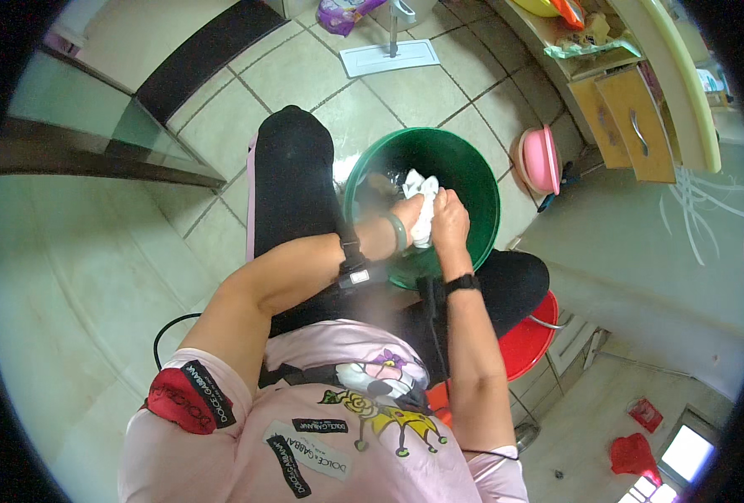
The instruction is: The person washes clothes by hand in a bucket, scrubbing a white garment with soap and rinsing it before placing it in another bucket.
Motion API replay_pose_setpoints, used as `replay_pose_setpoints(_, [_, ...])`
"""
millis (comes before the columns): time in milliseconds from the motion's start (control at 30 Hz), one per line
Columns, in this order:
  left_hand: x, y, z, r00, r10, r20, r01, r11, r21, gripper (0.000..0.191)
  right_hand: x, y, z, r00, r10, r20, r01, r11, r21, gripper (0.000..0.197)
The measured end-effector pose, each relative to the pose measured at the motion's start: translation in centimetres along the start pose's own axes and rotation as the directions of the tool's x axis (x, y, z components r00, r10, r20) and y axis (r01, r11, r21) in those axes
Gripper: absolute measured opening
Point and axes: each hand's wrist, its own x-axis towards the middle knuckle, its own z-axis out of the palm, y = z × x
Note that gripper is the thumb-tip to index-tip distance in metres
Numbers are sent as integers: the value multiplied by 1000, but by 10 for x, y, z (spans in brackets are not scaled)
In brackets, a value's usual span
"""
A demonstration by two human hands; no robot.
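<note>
A round green bucket [491, 220] stands on the tiled floor between my knees. Over its mouth I hold a bunched white cloth [423, 231], gripped from both sides. My left hand [408, 215], with a pale green bangle at the wrist, closes on the cloth's left side. On the other side my right hand [452, 220] is clenched around it, a black band on that wrist. The cloth's top end sticks up loosely above my fingers. Glints and a pale blurred patch show inside the bucket; what lies at its bottom is unclear.
Beyond the bucket are a flat mop [389, 58] and a purple package [345, 16]. A pink basin [540, 160] leans at the right, below a cabinet with a wooden drawer [637, 126]. A red seat [532, 342] shows beside my right thigh. A glass panel [114, 126] borders the left.
</note>
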Motion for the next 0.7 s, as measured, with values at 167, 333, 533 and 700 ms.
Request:
replay_pose_setpoints(167, [-16, 24, -17, 979, 69, -193, -23, 972, 234, 29, -31, -30, 11, 989, -123, 87, 116, 990, 81, 30])
replay_pose_setpoints(333, [-29, 15, 6, 999, 34, -11, -29, 943, 332, 22, -18, -12, 0, 996, 38, -85, -30, 995, 94, 38])
replay_pose_setpoints(533, [-48, 18, 32, 996, -31, -88, 54, 964, 261, 27, -21, 53, 14, 999, 40, 26, -44, 985, 167, 34])
replay_pose_setpoints(700, [-52, 60, 36, 965, 238, -114, -159, 869, 468, 28, -60, 1, -28, 938, 119, 324, -206, 947, 248, 46])
